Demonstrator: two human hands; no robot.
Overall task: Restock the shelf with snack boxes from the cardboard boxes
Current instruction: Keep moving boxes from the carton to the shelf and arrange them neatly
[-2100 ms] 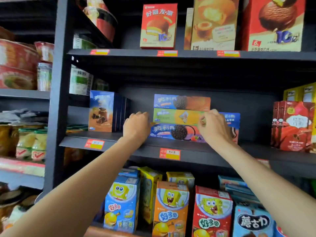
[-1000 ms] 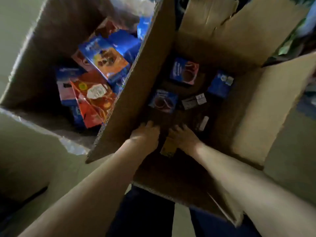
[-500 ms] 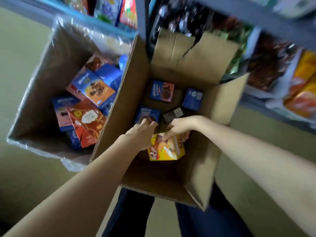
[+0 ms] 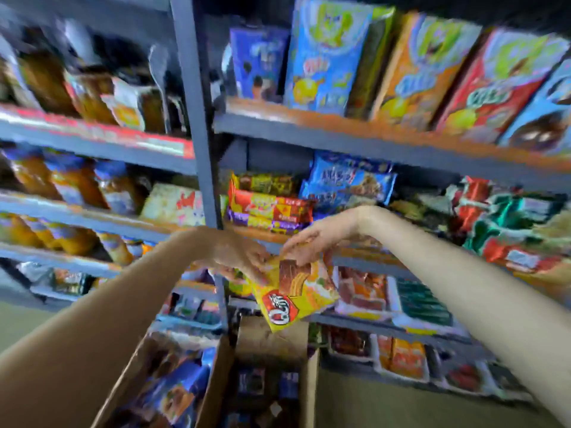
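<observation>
Yellow snack box (image 4: 293,296) pinched at its top edge by left hand (image 4: 239,257) and right hand (image 4: 312,242), hanging tilted over cardboard box (image 4: 216,381); shallow fingertip grip risks dropping it.

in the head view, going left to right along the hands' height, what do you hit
left hand → yellow snack box, held at its top edge by both hands → right hand. Below them, cardboard boxes sit on the floor; their place in the order is unclear.

Both arms raised; left hand (image 4: 238,257), right hand (image 4: 312,242) pinching.
</observation>
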